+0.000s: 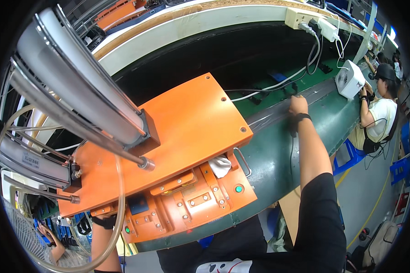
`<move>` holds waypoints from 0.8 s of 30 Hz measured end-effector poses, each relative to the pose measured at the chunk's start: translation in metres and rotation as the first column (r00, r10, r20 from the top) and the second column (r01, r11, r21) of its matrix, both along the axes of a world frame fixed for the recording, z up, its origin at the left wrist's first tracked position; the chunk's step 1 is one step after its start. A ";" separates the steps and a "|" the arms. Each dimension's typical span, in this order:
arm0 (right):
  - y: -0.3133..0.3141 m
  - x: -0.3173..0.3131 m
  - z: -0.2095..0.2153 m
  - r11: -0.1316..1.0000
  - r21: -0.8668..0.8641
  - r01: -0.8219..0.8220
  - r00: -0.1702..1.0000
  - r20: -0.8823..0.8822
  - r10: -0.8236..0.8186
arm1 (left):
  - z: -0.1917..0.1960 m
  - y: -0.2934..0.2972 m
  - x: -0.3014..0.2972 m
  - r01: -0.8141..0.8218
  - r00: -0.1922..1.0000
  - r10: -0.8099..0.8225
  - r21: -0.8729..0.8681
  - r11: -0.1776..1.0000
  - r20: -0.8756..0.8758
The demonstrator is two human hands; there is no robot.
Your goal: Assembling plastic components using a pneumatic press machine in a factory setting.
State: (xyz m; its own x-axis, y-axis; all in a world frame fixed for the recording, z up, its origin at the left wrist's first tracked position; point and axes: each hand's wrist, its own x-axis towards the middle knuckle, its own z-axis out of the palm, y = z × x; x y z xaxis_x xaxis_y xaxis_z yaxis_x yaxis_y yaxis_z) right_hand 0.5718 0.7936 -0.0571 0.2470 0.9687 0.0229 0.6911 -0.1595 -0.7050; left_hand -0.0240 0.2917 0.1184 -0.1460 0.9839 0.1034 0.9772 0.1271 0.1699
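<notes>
My right hand [299, 105] is out over the far part of the green bench, fingers curled into a fist beside a dark grey strip [321, 92]. What it holds, if anything, I cannot make out. Below its black wristband hangs a dark cable [291, 152]. At lower left my left forearm [103, 243], with a black band at the wrist, reaches to an orange press; the hand is hidden under its upper plate [182, 118]. On the lower orange plate [200, 216] are screwed blocks, a dark blue square [138, 204] and a green button [238, 189].
Large cylinders [77, 77] with metal rods rise from the press, and a clear hose [121, 195] loops before it. White cloth [220, 166] is tucked between the plates. A white fan-like box [349, 79] stands near a seated person [382, 100]. A power strip [300, 19] sits above.
</notes>
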 end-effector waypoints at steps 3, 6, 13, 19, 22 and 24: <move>-0.032 -0.120 0.034 0.990 0.135 -0.038 0.976 0.218 0.008 | -0.010 -0.081 -0.012 -0.104 0.992 0.101 -0.048 0.993 -0.075; -0.054 -0.150 0.019 0.802 0.238 -0.547 0.618 0.761 0.196 | 0.026 -0.089 0.058 -0.365 0.816 0.338 -0.035 0.930 0.468; -0.084 -0.133 0.049 0.558 0.309 -0.770 0.615 0.591 0.522 | -0.079 -0.235 0.051 -0.727 0.439 0.423 0.037 0.686 0.793; -0.237 -0.089 0.122 0.736 0.401 -0.545 0.686 -0.292 0.667 | -0.123 -0.275 0.050 -0.614 0.789 0.590 0.200 0.763 0.171; -0.333 -0.053 0.159 0.821 0.477 -0.313 0.449 -0.688 0.571 | -0.131 -0.282 0.049 -0.617 0.787 0.579 0.238 0.750 0.214; -0.403 -0.047 0.195 0.746 0.569 -0.348 0.373 -0.646 0.666 | -0.130 -0.282 0.049 -0.612 0.789 0.565 0.233 0.756 0.240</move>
State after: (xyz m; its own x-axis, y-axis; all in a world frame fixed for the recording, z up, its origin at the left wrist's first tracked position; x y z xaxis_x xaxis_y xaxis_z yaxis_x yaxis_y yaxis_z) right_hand 0.5249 0.3911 0.1380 -0.2250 0.8871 0.4030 -0.2935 0.3327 -0.8962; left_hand 0.0250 0.0097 -0.0115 -0.7223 0.6268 0.2921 0.6853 0.5920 0.4242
